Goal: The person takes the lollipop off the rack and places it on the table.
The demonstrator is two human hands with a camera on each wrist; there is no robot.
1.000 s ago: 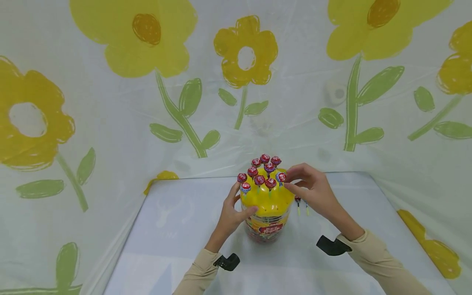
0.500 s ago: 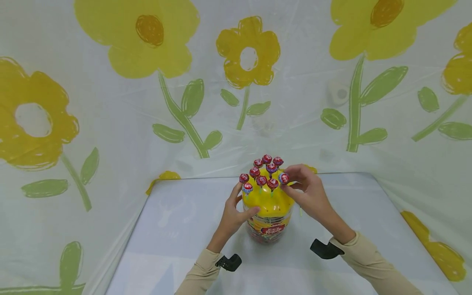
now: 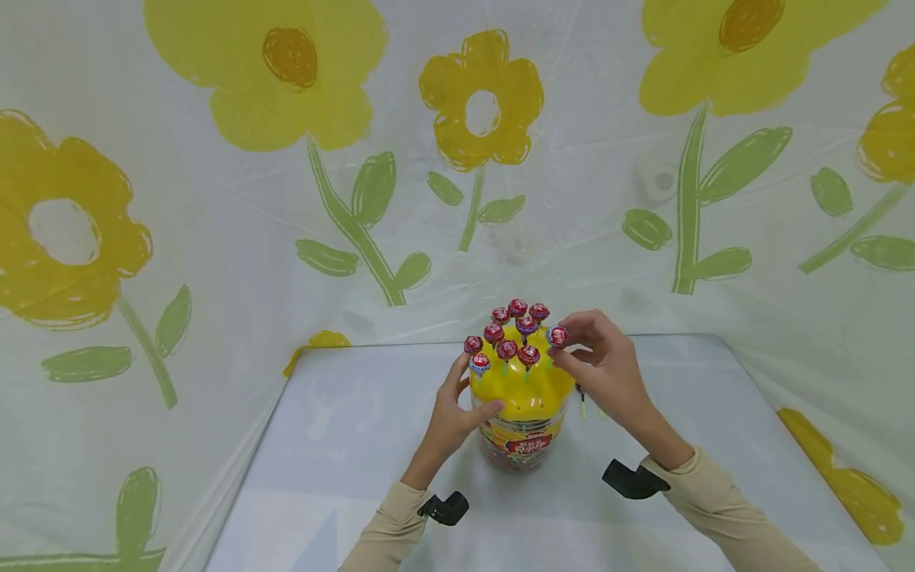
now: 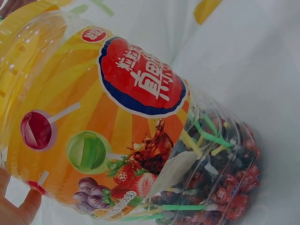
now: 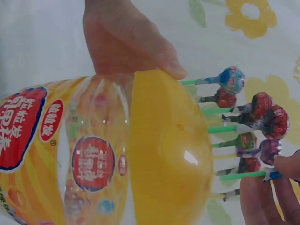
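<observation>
Right of center in the lower frame, my left hand [image 3: 450, 413] grips one jar [image 3: 527, 446] by its yellow lid [image 3: 530, 403], nine standing lollipops [image 3: 507, 349] atop; my right hand [image 3: 608, 367] pinches a tenth lollipop [image 3: 557, 336].

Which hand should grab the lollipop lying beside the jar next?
Probably the right hand, once its pinched lollipop is placed: it's nearer the loose lollipop. The left hand holds the yellow lid.
</observation>
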